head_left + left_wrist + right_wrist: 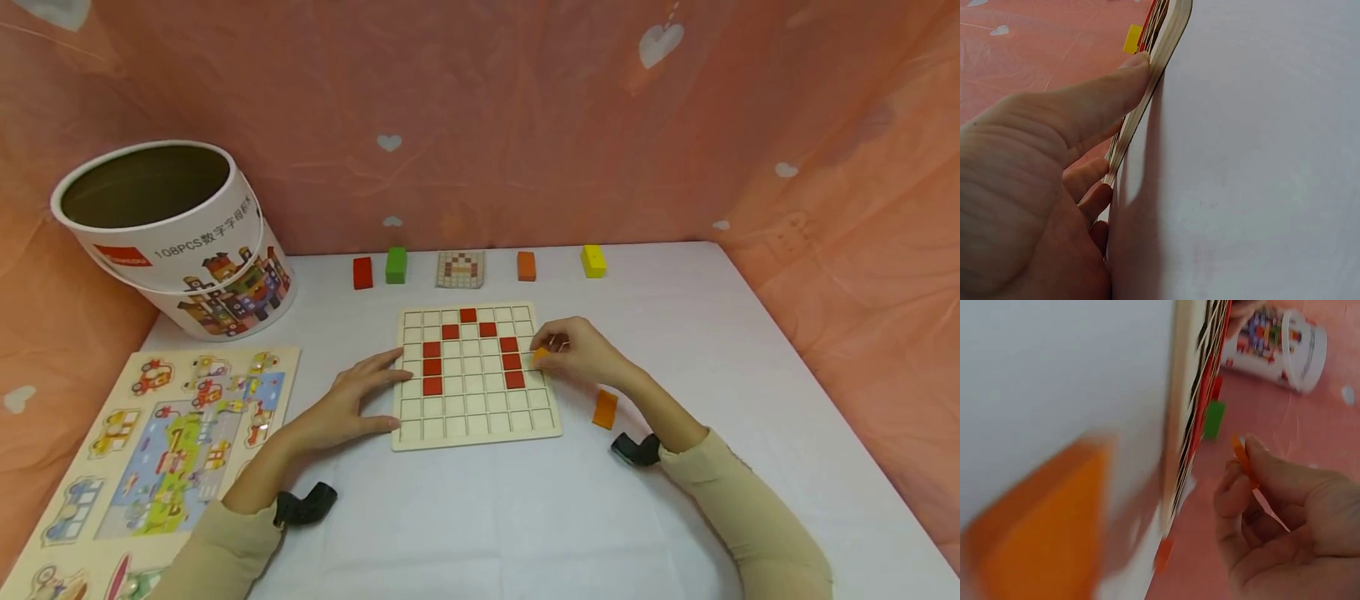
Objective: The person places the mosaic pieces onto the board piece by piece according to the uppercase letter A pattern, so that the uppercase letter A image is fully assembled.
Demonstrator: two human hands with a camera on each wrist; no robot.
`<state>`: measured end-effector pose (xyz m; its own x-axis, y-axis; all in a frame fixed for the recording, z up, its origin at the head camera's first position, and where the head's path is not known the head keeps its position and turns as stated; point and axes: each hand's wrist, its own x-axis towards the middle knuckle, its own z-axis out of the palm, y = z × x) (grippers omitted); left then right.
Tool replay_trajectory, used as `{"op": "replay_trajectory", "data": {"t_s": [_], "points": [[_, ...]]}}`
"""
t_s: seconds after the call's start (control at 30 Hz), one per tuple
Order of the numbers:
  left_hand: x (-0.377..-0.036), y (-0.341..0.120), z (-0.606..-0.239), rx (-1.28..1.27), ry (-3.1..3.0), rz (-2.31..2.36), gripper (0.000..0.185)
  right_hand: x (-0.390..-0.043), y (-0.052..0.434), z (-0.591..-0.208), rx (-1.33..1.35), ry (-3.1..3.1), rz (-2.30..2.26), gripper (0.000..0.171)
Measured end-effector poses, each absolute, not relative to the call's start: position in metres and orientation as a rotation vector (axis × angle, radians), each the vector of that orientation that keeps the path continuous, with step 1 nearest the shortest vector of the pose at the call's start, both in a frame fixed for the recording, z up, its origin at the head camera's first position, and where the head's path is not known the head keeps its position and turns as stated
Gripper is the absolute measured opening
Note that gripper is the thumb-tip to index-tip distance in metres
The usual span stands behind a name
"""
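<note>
A cream grid board (472, 404) lies on the table, with several red square tiles (432, 367) set in its cells as a peaked outline. My left hand (348, 398) rests at the board's left edge, fingers spread and fairly straight, thumb low; in the left wrist view the thumb (1113, 90) touches the board's rim. Between thumb and forefinger my right hand (581, 350) pinches a thin orange tile (1245, 461), held just past the board's right edge. An orange block (605, 409) lies near the right wrist, large and blurred in the right wrist view.
Along the back stand red (363, 272), green (396, 265), orange (527, 266) and yellow (593, 261) blocks, with a small pattern card (461, 269) among them. A white bucket (225, 200) stands back left. A picture puzzle board (105, 492) lies at the left.
</note>
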<state>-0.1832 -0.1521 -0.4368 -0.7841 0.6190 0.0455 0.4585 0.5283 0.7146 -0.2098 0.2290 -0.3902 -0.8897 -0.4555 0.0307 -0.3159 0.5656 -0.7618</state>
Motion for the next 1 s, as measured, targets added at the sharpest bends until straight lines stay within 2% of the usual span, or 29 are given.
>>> {"op": "replay_trajectory", "data": {"t_s": [0.47,0.77,1.0], "points": [[-0.183,-0.154,-0.437,0.886,2.559,1.09,0.061,-0.242,0.133,-0.394,-0.991,2.4,-1.157,0.017],[-0.183,-0.153,-0.435,0.907,2.551,1.102,0.061,-0.243,0.12,-0.39,-0.956,2.444,-1.006,0.023],[-0.184,-0.151,-0.436,0.89,2.544,1.111,0.061,-0.24,0.125,-0.391,-0.929,2.452,-1.022,0.022]]}}
